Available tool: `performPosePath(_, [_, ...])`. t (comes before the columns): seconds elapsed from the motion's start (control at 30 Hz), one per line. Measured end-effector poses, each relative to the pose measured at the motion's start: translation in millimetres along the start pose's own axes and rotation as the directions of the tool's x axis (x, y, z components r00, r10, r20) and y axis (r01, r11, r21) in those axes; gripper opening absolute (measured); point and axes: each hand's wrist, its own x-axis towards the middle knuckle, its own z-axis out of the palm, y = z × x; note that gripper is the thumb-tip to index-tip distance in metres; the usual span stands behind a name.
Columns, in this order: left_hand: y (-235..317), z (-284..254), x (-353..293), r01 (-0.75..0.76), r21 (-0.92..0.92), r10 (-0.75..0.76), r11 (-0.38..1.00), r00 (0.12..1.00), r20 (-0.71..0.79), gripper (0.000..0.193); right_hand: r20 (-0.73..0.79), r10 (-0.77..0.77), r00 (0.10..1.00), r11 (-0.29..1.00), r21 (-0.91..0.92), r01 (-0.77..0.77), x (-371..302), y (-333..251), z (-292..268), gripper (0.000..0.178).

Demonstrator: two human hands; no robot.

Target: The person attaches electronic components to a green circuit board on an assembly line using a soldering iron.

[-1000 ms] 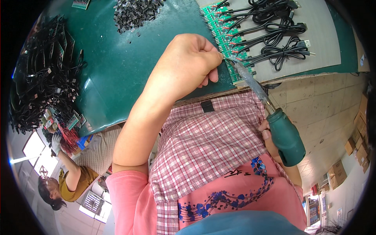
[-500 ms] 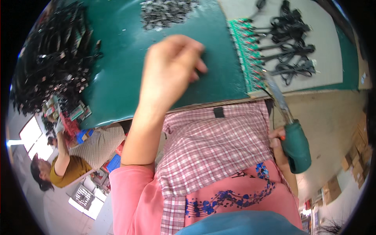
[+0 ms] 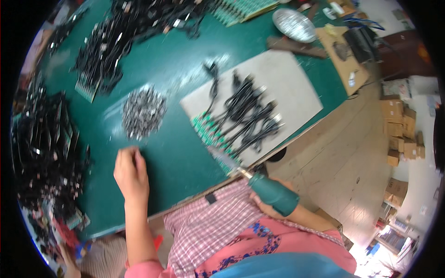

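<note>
My right hand (image 3: 263, 204) is wrapped round the green handle of a soldering iron (image 3: 274, 195), partly hidden behind it. The iron's metal barrel reaches to a strip of green circuit boards (image 3: 209, 135); whether its tip touches them I cannot tell. Black cables (image 3: 250, 107), looped in bundles, run off the strip. My left hand (image 3: 131, 173) is over the green table, just on the near side of a pile of small silvery metal parts (image 3: 143, 112). Its fingers are curled together, and anything between them is hidden.
The strip and cables lie on a grey board (image 3: 296, 88). Heaps of black cables (image 3: 46, 143) cover the table's left and far sides. A shiny metal bowl (image 3: 295, 25) stands at the far right, beside a brown bar (image 3: 296, 47). Another person (image 3: 104, 259) sits at lower left.
The view has swung to the right. My left hand has moved nearer the pile of metal parts. The iron stays in my right hand, its barrel still near the board strip.
</note>
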Motion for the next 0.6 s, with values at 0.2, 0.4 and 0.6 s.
performPosePath(0.2, [104, 8, -36, 0.313, -0.702, 0.180, 0.640, 0.827, 0.532, 0.008, -0.058, 0.230, 0.972, 0.890, 0.417, -0.186, 11, -17, 33, 0.037])
performPosePath(0.4, [128, 14, -33, 0.070, -0.717, 0.306, 0.693, 0.873, 0.381, 0.004, -0.140, 0.261, 0.955, 0.898, 0.397, -0.187, 28, -26, 27, 0.038])
performPosePath(0.6, [133, 16, -26, 0.124, -0.730, 0.289, 0.672, 0.864, 0.412, 0.004, -0.110, 0.364, 0.925, 0.881, 0.364, -0.304, 25, -26, 17, 0.021])
